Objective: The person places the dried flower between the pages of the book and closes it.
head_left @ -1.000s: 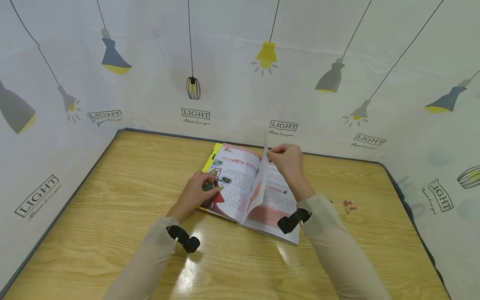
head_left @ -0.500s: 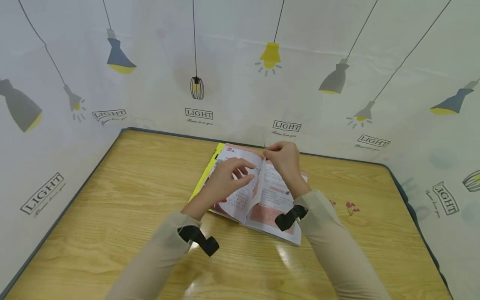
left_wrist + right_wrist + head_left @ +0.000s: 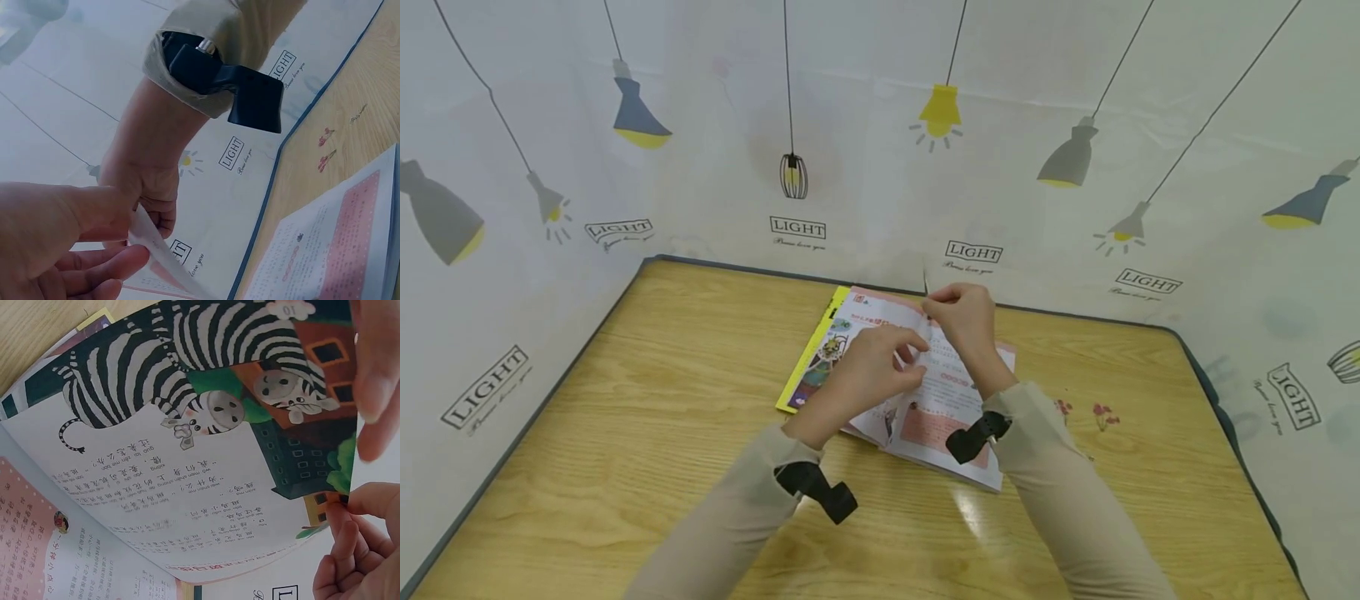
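Note:
An open picture book (image 3: 955,417) with yellow-edged covers lies on the table. My right hand (image 3: 966,321) pinches the upper corner of a raised page (image 3: 187,450), between thumb and forefinger. Zebras and printed text fill the side of that page facing the right wrist camera. Over the middle of the book is my left hand (image 3: 876,367), thumb and fingers spread apart. In the left wrist view its fingers (image 3: 119,265) are at the edge of the lifted page; whether they touch it I cannot tell.
The wooden table (image 3: 647,417) has a dark edge strip (image 3: 1075,317) along the back. Behind it hangs a white curtain (image 3: 865,183) printed with lamps. Red flower prints (image 3: 1105,417) show on the tabletop to the right.
My left hand has left the left page, moving right and up to the raised page's edge. My right hand keeps its pinch on the page corner, shifting slightly left.

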`<action>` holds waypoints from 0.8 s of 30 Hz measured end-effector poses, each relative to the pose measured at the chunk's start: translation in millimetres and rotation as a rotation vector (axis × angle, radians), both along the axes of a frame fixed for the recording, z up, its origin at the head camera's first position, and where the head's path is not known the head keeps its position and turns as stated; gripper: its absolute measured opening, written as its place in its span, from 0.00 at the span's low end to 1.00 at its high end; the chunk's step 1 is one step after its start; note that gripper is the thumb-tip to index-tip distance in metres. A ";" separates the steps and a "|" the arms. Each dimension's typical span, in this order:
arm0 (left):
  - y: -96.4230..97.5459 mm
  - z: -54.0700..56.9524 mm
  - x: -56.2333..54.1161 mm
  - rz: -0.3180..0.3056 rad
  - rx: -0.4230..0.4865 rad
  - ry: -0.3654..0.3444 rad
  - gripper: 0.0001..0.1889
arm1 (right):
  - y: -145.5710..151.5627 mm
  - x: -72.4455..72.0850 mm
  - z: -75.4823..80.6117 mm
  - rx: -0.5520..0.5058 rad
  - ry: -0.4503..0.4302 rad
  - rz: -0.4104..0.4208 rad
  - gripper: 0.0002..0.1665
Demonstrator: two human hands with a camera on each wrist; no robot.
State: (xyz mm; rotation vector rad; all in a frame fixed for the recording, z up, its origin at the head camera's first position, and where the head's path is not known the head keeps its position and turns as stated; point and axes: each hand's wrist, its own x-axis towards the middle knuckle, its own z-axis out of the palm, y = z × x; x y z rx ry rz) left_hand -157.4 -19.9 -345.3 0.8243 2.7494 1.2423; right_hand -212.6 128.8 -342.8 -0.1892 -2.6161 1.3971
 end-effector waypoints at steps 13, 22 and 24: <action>-10.5 6.8 1.3 0.042 -0.063 0.025 0.12 | -4.6 -1.6 -8.1 -0.057 0.061 0.035 0.09; -24.8 -1.0 -3.4 0.085 -0.060 -0.029 0.12 | -1.1 -1.6 -6.9 -0.115 0.009 0.073 0.11; -28.4 -2.2 -3.7 0.091 -0.041 -0.046 0.12 | -0.3 -1.3 -6.7 -0.116 0.000 0.083 0.11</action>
